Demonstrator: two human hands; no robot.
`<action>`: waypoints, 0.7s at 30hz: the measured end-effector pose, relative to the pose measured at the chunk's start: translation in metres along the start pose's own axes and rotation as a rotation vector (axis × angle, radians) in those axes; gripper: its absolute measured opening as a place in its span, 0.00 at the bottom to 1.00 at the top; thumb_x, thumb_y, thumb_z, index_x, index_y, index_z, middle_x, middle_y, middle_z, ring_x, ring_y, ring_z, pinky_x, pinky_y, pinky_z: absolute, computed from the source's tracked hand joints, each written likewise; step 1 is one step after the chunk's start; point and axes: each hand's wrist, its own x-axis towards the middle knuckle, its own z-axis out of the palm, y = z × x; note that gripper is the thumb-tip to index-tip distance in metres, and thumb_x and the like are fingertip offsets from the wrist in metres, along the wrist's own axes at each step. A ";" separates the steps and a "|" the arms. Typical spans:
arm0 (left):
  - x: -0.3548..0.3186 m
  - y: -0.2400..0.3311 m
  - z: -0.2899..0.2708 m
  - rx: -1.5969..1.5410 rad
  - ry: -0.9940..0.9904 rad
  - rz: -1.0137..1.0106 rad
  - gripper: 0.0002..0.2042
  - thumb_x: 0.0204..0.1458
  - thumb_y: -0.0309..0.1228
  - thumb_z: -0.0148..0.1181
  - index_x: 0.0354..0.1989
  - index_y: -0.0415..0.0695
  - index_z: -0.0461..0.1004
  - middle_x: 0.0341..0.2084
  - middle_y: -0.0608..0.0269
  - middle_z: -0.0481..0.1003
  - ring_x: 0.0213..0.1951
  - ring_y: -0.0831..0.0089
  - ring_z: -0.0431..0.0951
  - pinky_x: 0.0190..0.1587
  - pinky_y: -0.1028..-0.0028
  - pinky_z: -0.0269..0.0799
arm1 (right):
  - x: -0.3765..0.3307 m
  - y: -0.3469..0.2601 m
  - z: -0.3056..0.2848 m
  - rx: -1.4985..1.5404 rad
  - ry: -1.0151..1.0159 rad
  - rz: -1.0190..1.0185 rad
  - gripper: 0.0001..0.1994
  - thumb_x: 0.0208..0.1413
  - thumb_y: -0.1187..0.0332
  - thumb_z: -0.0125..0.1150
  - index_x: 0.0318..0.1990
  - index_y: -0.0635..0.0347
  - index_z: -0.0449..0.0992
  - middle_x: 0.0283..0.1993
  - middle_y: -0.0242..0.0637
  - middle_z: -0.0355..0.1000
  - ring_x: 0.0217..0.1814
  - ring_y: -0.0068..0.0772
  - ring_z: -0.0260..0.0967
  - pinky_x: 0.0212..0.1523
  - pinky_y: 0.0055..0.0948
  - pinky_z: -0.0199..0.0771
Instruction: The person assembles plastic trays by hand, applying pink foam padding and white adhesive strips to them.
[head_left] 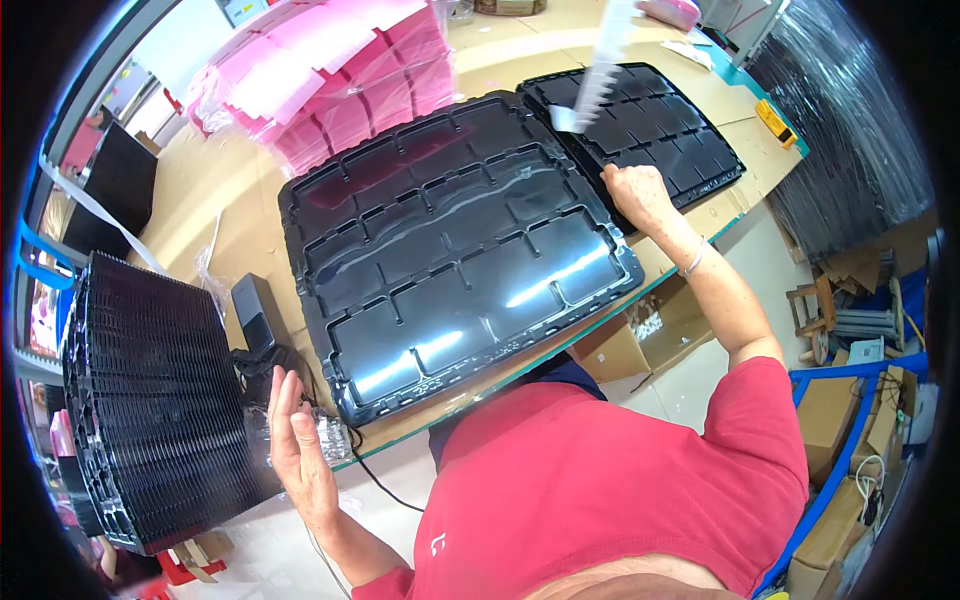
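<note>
A large black plastic tray (430, 250) with moulded compartments lies in front of me on the cardboard-covered table. To its right rests another black compartment tray (690, 140). My right hand (638, 195) is closed at the near left side of that right tray; whatever its fingers hold, if anything, is hidden. My left hand (300, 455) is raised off the large tray's near left corner, fingers stretched out and nothing in them. Beside it stands a tall stack of black trays (165, 400). Over the right tray is a whitish strip (602, 75) with a toothed edge, slightly blurred.
Pink stacked pieces in clear film (350, 80) stand behind the large tray. A black box-shaped device (258, 312) with a cable sits on the left. A yellow tool (775, 125) lies near the right table edge. Film-wrapped goods (850, 130), a wooden stool (812, 315) and cartons stand right.
</note>
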 end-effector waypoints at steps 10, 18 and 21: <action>0.008 -0.009 -0.013 -0.009 0.103 0.006 0.22 0.64 0.40 0.45 0.60 0.37 0.65 0.63 0.51 0.60 0.61 0.58 0.65 0.62 0.63 0.61 | 0.000 -0.020 0.009 0.050 -0.055 0.032 0.07 0.56 0.69 0.52 0.28 0.61 0.71 0.16 0.42 0.71 0.21 0.40 0.75 0.22 0.34 0.73; 0.005 -0.008 -0.013 0.039 0.117 0.054 0.20 0.62 0.34 0.49 0.59 0.37 0.65 0.63 0.50 0.60 0.60 0.57 0.65 0.62 0.63 0.60 | -0.012 -0.018 -0.004 0.173 -0.102 0.081 0.10 0.59 0.67 0.50 0.29 0.62 0.72 0.16 0.46 0.71 0.21 0.46 0.74 0.23 0.37 0.73; 0.007 -0.002 -0.011 0.053 0.134 0.009 0.20 0.62 0.33 0.50 0.59 0.36 0.65 0.64 0.51 0.59 0.61 0.57 0.65 0.61 0.63 0.60 | -0.011 -0.022 0.003 0.153 -0.043 0.114 0.09 0.58 0.69 0.51 0.28 0.62 0.72 0.17 0.45 0.71 0.22 0.44 0.74 0.24 0.35 0.74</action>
